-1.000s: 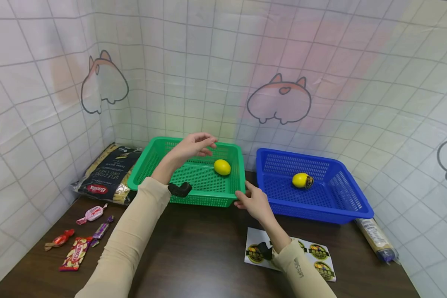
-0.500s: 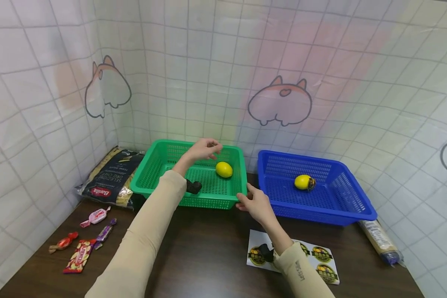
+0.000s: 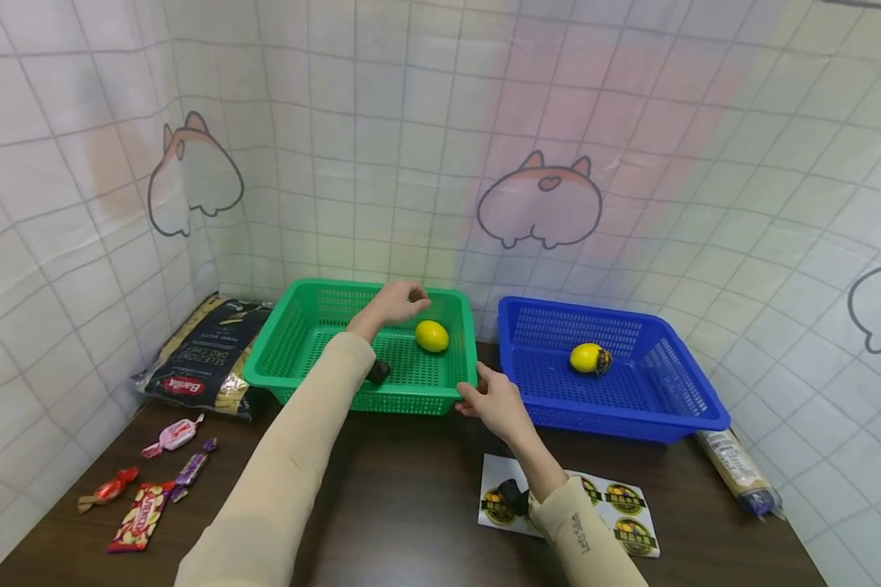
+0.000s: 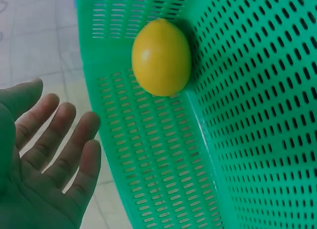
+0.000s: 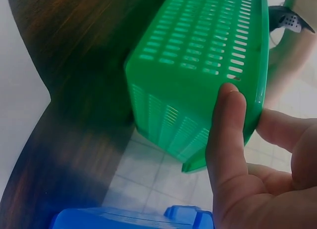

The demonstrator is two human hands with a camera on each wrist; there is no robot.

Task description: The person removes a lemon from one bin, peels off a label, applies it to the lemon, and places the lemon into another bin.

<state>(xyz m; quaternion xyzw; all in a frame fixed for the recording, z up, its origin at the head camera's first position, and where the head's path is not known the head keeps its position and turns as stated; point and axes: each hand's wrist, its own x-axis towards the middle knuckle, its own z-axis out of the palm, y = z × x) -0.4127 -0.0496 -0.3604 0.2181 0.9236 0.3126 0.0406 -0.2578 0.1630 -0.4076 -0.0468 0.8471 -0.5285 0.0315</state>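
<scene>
A yellow lemon point(image 3: 431, 336) lies in the right part of the green basket point(image 3: 363, 403). Above that basket, just left of the lemon, hovers my left hand point(image 3: 398, 302). In the left wrist view the left hand point(image 4: 54, 160) has its fingers loosely extended and holds nothing, apart from the lemon point(image 4: 161, 58). My right hand point(image 3: 495, 401) grips the green basket's front right corner. The right wrist view shows the right hand point(image 5: 247, 179) with fingertips against the basket's point(image 5: 173, 95) outer wall and the thumb at its rim.
A blue basket point(image 3: 617, 422) holds another lemon point(image 3: 586, 357) bearing a dark label. A sheet of round stickers point(image 3: 635, 534) lies near my right forearm. Left are a pasta bag point(image 3: 205, 359) and several wrapped sweets, such as a pink candy point(image 3: 174, 435). A beige packet point(image 3: 737, 473) lies far right.
My left hand has come down and slightly right, closer to the lemon in the green basket. The right hand keeps its grip on the basket corner. The head view has shifted a little.
</scene>
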